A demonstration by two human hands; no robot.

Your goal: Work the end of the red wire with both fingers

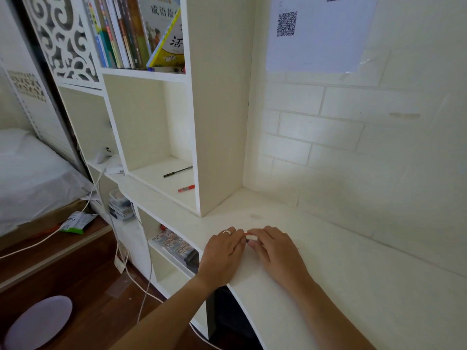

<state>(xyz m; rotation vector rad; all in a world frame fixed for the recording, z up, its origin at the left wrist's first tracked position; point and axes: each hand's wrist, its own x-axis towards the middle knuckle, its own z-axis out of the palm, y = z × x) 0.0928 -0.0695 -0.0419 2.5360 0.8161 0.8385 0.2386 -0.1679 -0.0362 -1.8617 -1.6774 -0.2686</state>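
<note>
Both hands meet over the white desk top [353, 261] near its left edge. My left hand [223, 251], with a ring on one finger, and my right hand [275, 246] pinch a small red and white object [249, 236] between their fingertips. Most of that object is hidden by the fingers, so I cannot tell what it is. Both forearms reach in from the bottom of the view.
A white shelf unit stands to the left, with a black pen [177, 171] and a red pen [186, 188] in one open compartment [151, 147]. Books [141, 31] fill the shelf above. Lower shelves hold boxes [174, 245]. White cables [121, 248] hang down to the wooden floor. A bed [30, 178] is at far left.
</note>
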